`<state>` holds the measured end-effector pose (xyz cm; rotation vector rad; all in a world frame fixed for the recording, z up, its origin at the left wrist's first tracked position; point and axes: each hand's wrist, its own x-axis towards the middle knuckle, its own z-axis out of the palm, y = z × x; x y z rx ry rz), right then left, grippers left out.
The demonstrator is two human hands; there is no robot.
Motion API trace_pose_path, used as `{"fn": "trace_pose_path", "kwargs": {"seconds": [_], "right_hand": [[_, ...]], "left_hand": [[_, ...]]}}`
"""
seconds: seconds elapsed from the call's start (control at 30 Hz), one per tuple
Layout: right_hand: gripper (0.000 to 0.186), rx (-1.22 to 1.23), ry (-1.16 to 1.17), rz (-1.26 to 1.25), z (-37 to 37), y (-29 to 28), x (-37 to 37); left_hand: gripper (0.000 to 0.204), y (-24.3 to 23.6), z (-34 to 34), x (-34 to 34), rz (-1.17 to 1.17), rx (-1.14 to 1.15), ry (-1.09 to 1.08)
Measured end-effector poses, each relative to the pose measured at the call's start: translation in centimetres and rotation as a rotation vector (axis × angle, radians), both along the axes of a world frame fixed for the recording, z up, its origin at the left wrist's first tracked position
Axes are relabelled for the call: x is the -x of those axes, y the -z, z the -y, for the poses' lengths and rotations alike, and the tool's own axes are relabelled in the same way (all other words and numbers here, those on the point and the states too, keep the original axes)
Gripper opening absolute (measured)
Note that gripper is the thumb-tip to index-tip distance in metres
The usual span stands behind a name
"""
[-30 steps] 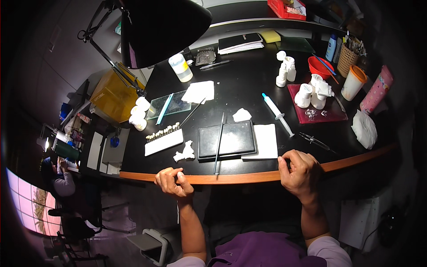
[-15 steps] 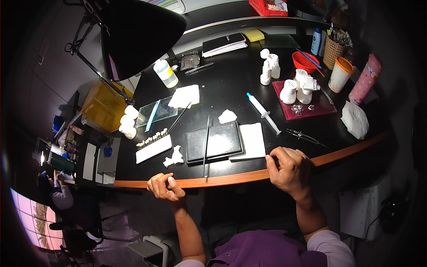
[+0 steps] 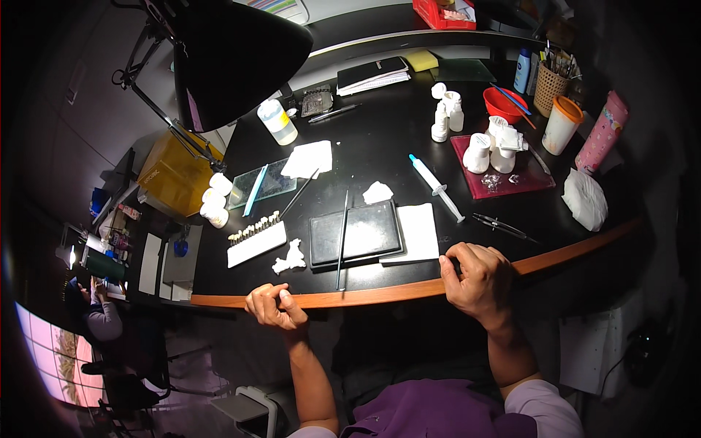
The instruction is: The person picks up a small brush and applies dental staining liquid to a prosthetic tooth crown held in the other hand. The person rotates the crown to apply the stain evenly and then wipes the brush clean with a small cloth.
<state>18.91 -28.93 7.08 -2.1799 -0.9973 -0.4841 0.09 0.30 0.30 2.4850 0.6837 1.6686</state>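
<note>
Both of my hands rest at the wooden front edge of the black desk, fingers curled in and nothing seen in them. My left hand (image 3: 276, 306) is closed loosely, below a crumpled white tissue (image 3: 290, 257). My right hand (image 3: 476, 281) makes a loose fist, nearest to a white paper pad (image 3: 420, 232) and black tweezers-like tool (image 3: 505, 227). Between them lies a flat black case (image 3: 355, 235), partly over the pad, with a thin dark brush-like tool (image 3: 342, 244) across it. A blue-tipped syringe (image 3: 436, 187) lies beyond the pad.
At left are a white block (image 3: 257, 245) of small tool heads, a glass plate (image 3: 281, 179), white jars (image 3: 215, 198) and a black lamp (image 3: 237, 66). At right, bottles stand on a dark red tray (image 3: 504, 182), near a red bowl (image 3: 504, 102). Another person (image 3: 102, 321) sits far left.
The desk and its objects have shifted slightly to the right in view. My hands keep the same curled pose at the edge.
</note>
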Motion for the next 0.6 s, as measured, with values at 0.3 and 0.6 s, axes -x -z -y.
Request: {"fn": "trace_pose_path", "kwargs": {"seconds": [0.3,0.6], "right_hand": [[0.015,0.012,0.015,-0.009,-0.07,-0.22,0.17],[0.015,0.017,0.012,-0.008,-0.12,-0.38,0.18]], "left_hand": [[0.02,0.05,-0.11,0.0,0.012,-0.015,0.001],[0.021,0.01,-0.14,-0.04,0.01,-0.011,0.0]]}}
